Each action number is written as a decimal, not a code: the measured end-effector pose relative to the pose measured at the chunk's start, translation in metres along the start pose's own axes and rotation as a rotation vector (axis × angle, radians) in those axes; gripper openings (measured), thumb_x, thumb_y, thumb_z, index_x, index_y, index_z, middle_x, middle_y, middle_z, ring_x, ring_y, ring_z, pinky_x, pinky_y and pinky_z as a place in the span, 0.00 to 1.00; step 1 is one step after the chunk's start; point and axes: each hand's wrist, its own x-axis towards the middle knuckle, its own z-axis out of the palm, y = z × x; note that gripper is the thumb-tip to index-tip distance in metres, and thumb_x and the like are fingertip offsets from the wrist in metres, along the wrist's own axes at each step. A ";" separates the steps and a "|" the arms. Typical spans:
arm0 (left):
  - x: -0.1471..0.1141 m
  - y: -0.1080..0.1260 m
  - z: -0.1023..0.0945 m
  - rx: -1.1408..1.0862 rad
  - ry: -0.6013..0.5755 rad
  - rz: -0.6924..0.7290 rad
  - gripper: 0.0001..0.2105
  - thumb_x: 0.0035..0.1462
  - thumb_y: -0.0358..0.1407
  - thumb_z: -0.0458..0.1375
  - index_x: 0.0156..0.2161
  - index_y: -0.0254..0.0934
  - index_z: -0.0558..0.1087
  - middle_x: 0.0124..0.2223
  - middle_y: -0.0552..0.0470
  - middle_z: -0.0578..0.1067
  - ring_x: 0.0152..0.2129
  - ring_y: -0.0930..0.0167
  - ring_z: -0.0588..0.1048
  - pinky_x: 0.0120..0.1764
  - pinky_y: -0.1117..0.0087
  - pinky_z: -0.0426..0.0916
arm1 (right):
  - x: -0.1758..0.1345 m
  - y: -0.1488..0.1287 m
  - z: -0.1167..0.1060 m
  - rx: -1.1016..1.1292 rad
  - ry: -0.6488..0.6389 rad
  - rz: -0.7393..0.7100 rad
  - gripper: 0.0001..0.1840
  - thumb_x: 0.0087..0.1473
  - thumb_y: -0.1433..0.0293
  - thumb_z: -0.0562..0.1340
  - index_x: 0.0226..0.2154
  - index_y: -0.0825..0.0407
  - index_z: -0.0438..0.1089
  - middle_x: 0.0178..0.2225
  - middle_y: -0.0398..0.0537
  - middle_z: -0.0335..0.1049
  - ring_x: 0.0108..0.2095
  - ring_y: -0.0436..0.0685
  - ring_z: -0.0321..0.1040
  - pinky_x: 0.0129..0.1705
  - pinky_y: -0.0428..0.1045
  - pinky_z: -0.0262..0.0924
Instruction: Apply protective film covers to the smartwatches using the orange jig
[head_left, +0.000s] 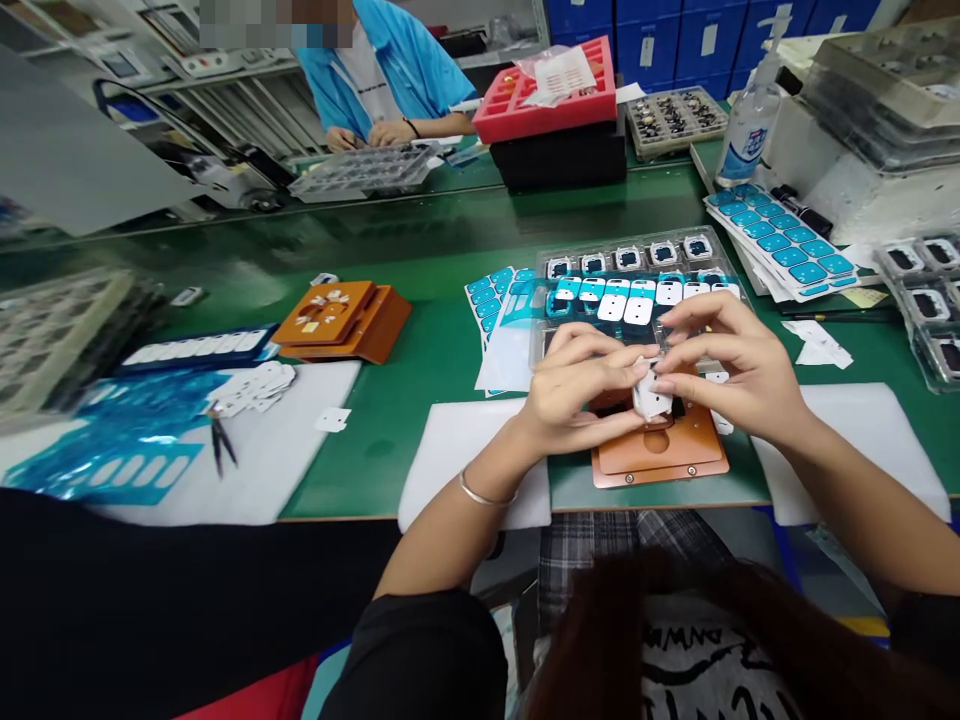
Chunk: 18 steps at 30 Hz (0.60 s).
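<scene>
Both hands meet above an orange fixture block [660, 455] at the front of the green bench. My left hand [581, 385] is closed on a small white part [651, 392] with rounded corners and tiny dark holes. From the other side, the thumb and fingers of my right hand [739, 365] pinch the same piece at its upper edge. Just beyond the fingers lies a strip of blue film with white rounded stickers [626, 302]. It rests over a clear tray [630, 255] holding several small white frames with dark centres.
To the left are another orange fixture [341, 318], a pile of white stickers [255, 388], black tweezers [219, 440] and crumpled blue film [142, 420]. Blue sticker sheets [780, 240] and a pump bottle [748, 130] stand right. A co-worker [382, 75] sits across, beyond a red tray [551, 95].
</scene>
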 end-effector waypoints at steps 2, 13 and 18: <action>0.000 0.001 0.001 -0.008 -0.010 0.003 0.15 0.57 0.42 0.65 0.47 0.41 0.70 0.44 0.47 0.83 0.34 0.69 0.79 0.40 0.62 0.70 | 0.001 -0.001 -0.002 0.024 -0.033 0.033 0.03 0.54 0.70 0.71 0.30 0.47 0.76 0.44 0.47 0.70 0.41 0.56 0.69 0.44 0.56 0.70; -0.001 -0.005 -0.001 -0.142 0.092 -0.089 0.19 0.49 0.41 0.70 0.45 0.39 0.72 0.43 0.45 0.83 0.31 0.69 0.78 0.35 0.62 0.71 | -0.003 -0.015 -0.004 0.067 0.083 -0.083 0.05 0.59 0.69 0.66 0.30 0.46 0.73 0.38 0.46 0.74 0.39 0.58 0.71 0.40 0.56 0.68; -0.002 -0.012 -0.002 -0.297 0.159 -0.083 0.21 0.50 0.42 0.70 0.49 0.42 0.71 0.44 0.47 0.82 0.35 0.68 0.78 0.33 0.63 0.73 | -0.002 -0.005 -0.031 0.328 0.212 0.154 0.06 0.56 0.66 0.69 0.34 0.45 0.70 0.32 0.42 0.75 0.31 0.54 0.71 0.33 0.51 0.67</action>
